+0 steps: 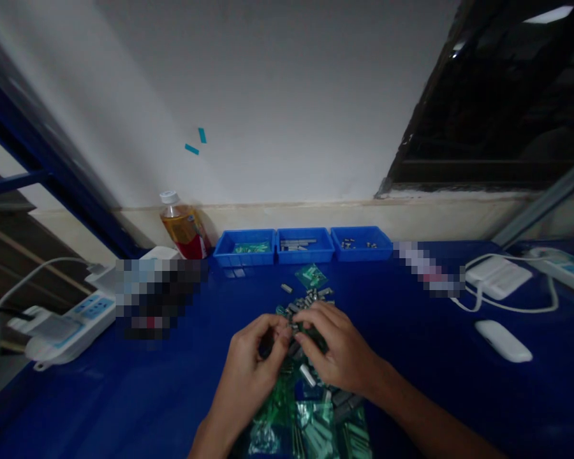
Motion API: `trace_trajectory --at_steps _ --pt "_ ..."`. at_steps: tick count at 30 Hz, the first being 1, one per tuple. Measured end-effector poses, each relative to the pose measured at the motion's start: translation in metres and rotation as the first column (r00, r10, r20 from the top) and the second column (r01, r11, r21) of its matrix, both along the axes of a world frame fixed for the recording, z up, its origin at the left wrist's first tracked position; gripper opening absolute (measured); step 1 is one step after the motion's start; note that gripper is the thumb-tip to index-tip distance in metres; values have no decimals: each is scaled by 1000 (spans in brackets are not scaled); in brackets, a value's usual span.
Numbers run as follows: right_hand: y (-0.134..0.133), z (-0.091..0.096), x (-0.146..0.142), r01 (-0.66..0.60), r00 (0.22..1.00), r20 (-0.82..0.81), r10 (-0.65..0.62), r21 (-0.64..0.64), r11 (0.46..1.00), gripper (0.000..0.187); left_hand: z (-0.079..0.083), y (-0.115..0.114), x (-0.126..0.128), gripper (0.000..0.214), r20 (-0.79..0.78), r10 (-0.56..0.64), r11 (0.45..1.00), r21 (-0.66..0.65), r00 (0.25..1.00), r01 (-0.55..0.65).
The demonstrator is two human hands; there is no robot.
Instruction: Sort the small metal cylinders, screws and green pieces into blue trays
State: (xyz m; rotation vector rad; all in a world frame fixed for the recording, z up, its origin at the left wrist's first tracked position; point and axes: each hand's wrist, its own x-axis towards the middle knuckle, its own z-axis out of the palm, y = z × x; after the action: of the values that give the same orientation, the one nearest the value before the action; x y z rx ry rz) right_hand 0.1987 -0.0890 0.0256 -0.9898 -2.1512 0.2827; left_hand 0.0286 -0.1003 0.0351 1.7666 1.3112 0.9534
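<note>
My left hand (253,363) and my right hand (337,347) meet over a heap of small grey metal parts (310,298) and green plastic bags (310,427) on a blue table (124,395). Both hands pinch at a small part (291,326) between their fingertips; what exactly each one holds is too small and dark to make out. Loose grey parts lie just beyond the fingers. A small green bag (310,275) lies further back.
Three blue trays stand at the back: left (245,247) with green pieces, middle (305,245) and right (361,243) with small metal parts. A drink bottle (182,226) stands left of them. White power strips (62,325), (562,266) and white adapters (502,340) lie at the sides.
</note>
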Motion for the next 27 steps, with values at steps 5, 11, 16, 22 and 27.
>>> trace_trajectory --at_steps 5,11,16,22,27 --pt "-4 2 -4 -44 998 50 41 46 998 11 -5 -9 -3 35 54 -38 994 -102 998 43" --pt "20 9 24 200 980 -27 -199 101 975 18 11 17 -14 26 -262 -350 933 -8 899 361" --pt "80 14 86 593 802 25 -596 82 801 23 -14 84 -21 21 -436 -206 892 284 876 351" --pt "151 20 130 788 575 425 -699 -58 613 24 -46 125 -17 22 -485 -313 822 293 817 489" --pt "189 22 137 819 518 595 -615 -137 558 16 -44 128 -17 15 -418 -312 846 286 853 450"
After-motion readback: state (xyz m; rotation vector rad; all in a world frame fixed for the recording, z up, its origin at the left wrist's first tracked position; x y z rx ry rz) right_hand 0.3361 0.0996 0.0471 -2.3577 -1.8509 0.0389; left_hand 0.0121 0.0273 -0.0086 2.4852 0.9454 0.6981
